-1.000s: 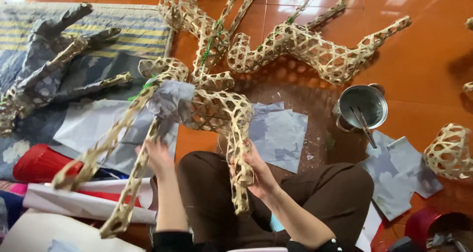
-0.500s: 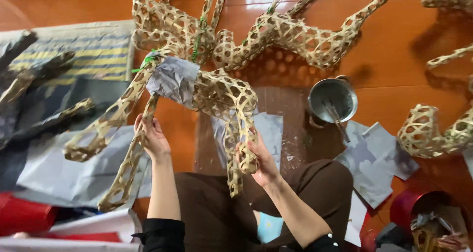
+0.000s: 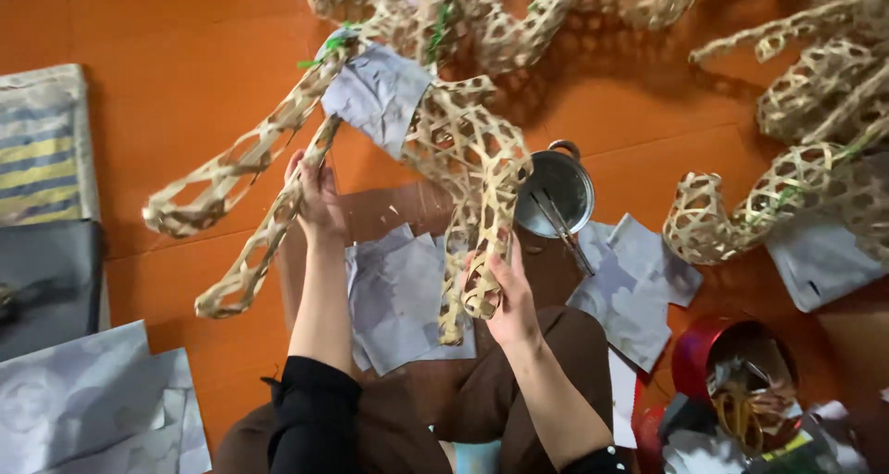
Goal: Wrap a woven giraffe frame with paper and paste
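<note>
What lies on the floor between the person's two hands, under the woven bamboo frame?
In the head view, crumpled grey paper sheets lie on the orange floor between the left hand and the right hand, which both grip the woven bamboo frame.

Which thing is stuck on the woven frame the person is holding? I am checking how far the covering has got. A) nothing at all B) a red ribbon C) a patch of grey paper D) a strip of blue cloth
C: a patch of grey paper lies over the upper part of the woven frame, which the left hand and the right hand grip by two of its legs.
</note>
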